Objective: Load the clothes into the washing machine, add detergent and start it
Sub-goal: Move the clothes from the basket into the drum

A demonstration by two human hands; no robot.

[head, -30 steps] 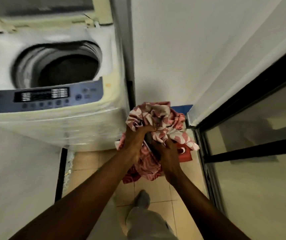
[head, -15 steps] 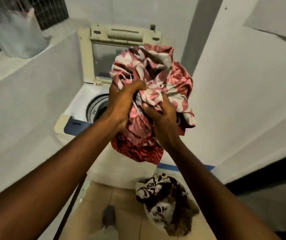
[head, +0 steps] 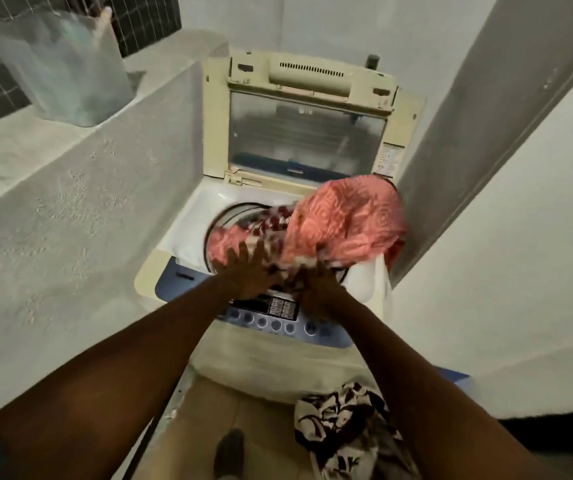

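Note:
The top-loading washing machine [head: 181,237] stands with its lid [head: 307,133] raised. A bundle of red and white patterned clothes [head: 343,223] lies across the drum opening, partly inside, with one fold draped over the machine's right side. My left hand [head: 247,271] rests on the bundle at the drum's front rim, fingers spread. My right hand [head: 323,285] is beside it, its fingertips buried in the blurred cloth. Both forearms cross above the blue control panel [head: 271,320].
Black and white clothes [head: 343,424] sit in a heap on the floor at the machine's front right. A concrete ledge [head: 35,143] on the left carries a clear plastic bag [head: 66,67]. A white wall [head: 520,237] closes the right side. My foot [head: 229,448] is below.
Both hands carried the red bundle up from the floor, over the machine and down onto the drum opening. My left hand has let go and spread its fingers.

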